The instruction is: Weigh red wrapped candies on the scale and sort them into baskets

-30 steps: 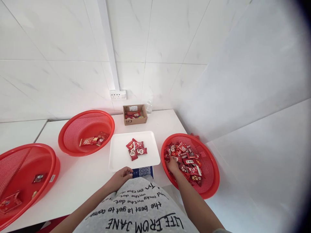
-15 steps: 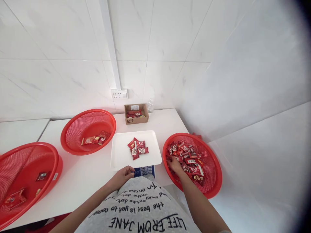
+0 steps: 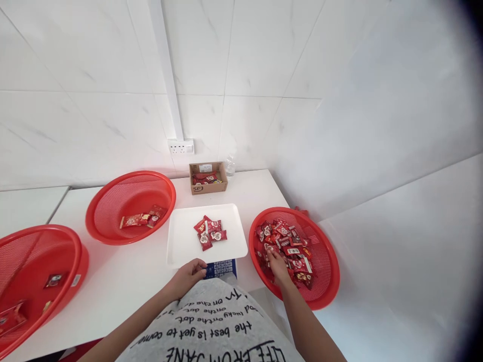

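My right hand point(image 3: 278, 269) reaches into the right red basket point(image 3: 332, 274), its fingers closed on a small red snack packet point(image 3: 269, 247) among several others. Those fingertips are partly hidden by the hand itself. My left hand point(image 3: 189, 275) rests by the near edge of the white tray point(image 3: 234, 244), beside a scale's blue keypad point(image 3: 221, 269). Its fingers are loosely bent, thumb apart, and nothing shows in them. Several red packets point(image 3: 210, 232) lie in a small overlapping group on the tray, which sits over the scale.
Two more red baskets stand to the left, the far one point(image 3: 109, 201) and the near one point(image 3: 77, 251), each with a few packets inside. A small cardboard box point(image 3: 209, 188) of packets sits at the back by a clear plastic bottle point(image 3: 230, 165). A wall point(image 3: 377, 241) borders the right side.
My right hand has shifted slightly right within the basket, and its fingers have come together at a packet. The view has moved a little; my left hand and the tray's packets stay put.
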Available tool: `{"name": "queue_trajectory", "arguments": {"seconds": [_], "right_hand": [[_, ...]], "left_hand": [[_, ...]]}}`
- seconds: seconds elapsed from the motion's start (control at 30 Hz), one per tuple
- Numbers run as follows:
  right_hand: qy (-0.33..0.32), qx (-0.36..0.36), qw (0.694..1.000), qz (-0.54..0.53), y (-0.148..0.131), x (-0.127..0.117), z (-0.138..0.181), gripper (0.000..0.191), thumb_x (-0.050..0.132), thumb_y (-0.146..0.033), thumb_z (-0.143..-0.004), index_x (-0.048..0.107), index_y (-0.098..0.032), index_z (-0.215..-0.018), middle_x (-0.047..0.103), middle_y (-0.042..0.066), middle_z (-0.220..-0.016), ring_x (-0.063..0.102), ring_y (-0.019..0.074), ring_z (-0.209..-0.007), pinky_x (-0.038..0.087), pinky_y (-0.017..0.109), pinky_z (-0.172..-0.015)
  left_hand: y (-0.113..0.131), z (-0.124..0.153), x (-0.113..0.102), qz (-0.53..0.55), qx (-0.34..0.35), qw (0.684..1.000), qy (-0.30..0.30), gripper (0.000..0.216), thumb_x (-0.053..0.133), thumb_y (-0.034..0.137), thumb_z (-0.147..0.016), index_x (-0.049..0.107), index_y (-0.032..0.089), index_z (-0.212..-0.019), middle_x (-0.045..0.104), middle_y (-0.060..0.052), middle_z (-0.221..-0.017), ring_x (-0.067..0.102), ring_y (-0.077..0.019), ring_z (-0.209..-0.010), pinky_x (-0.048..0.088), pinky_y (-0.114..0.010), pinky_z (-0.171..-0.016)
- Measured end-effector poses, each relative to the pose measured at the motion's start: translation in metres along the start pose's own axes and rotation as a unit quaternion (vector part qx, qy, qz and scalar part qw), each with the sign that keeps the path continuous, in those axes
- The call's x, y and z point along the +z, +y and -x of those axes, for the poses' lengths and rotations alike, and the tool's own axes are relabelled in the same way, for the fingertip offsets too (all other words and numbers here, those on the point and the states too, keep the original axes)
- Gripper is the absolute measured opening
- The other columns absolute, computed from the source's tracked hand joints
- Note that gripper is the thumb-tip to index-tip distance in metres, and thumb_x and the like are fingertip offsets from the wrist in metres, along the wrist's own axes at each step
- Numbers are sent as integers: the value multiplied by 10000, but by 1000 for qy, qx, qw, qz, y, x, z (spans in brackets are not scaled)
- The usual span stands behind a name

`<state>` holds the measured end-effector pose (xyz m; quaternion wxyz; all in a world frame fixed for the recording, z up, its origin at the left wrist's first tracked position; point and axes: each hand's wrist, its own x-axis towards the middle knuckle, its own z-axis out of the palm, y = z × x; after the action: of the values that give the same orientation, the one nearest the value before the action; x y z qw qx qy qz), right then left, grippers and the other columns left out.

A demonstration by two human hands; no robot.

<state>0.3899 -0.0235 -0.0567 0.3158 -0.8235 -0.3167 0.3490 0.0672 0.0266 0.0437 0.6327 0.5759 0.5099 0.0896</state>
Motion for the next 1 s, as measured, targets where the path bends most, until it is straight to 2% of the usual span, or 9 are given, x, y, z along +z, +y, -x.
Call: {"name": "queue_trajectory", "arguments": {"seconds": [0.13,0.23,0.33,0.43,0.53,0.67,0.8,0.9,1.0], "right_hand": [[-5,-15,998,61,-5,-6,1,329,453,-417,-767,676,-175,-781,674,66,-686,629,235,-715,482,336,-684],[33,-42,993,106,-12,-14,-4,369,390,-363,-817,648,-175,-1001,652,110,-1013,579,251,-988,422,359,-868],[47,-72,984,154,-17,-22,-12,383,399,-282,-820,603,-166,-1123,459,131,-1325,385,274,-1239,297,393,-1007],[-13,-114,951,287,-19,-24,-20,364,467,-215,-788,615,-205,-1120,291,87,-1456,180,304,-1346,194,476,-1045],[-45,-96,916,387,-22,-19,-25,417,441,-215,-815,544,-206,-1220,207,92,-1491,93,309,-1368,175,539,-1026],[10,-49,924,380,-26,-12,-27,488,385,-236,-846,430,-130,-1320,245,137,-1471,147,299,-1357,229,485,-1023],[26,-38,932,359,-23,-14,-24,473,410,-281,-837,487,-112,-1271,251,159,-1461,215,319,-1333,285,451,-994],[36,-28,942,333,-19,-17,-25,497,442,-307,-816,504,-69,-1248,238,190,-1459,224,363,-1320,283,478,-986],[55,-32,952,299,-20,-20,-27,513,444,-291,-804,491,-38,-1248,280,200,-1438,275,354,-1298,278,444,-997]], "left_hand": [[-7,-1,-1,-8,-5,1000,2,379,512,517,-716,533,196,-915,526,26,-684,503,-168,-687,387,-288,-640],[-10,-2,-1,-11,-9,1000,0,404,512,544,-705,537,199,-913,515,30,-673,492,-165,-673,381,-283,-624],[-9,-2,0,-6,-12,1000,-5,413,511,548,-696,534,196,-911,500,33,-663,474,-158,-656,373,-277,-611],[-7,-1,0,-10,-11,1000,-3,396,516,532,-700,537,193,-903,483,37,-650,453,-152,-642,364,-274,-602],[-8,0,0,-16,-6,1000,-2,391,513,537,-704,544,199,-899,474,40,-643,448,-151,-636,364,-275,-603],[-15,0,-1,-10,-3,1000,0,379,508,529,-711,538,201,-899,478,37,-646,459,-153,-640,368,-276,-607],[-21,1,-3,0,-5,1000,11,354,513,504,-713,537,197,-888,497,30,-655,468,-155,-642,371,-276,-605],[-21,2,-3,-5,-7,1000,13,340,511,493,-715,544,197,-878,507,25,-660,476,-158,-648,374,-277,-604],[-20,1,-3,-11,-4,1000,16,324,509,480,-718,546,199,-873,507,24,-664,479,-159,-650,376,-280,-610]]}}
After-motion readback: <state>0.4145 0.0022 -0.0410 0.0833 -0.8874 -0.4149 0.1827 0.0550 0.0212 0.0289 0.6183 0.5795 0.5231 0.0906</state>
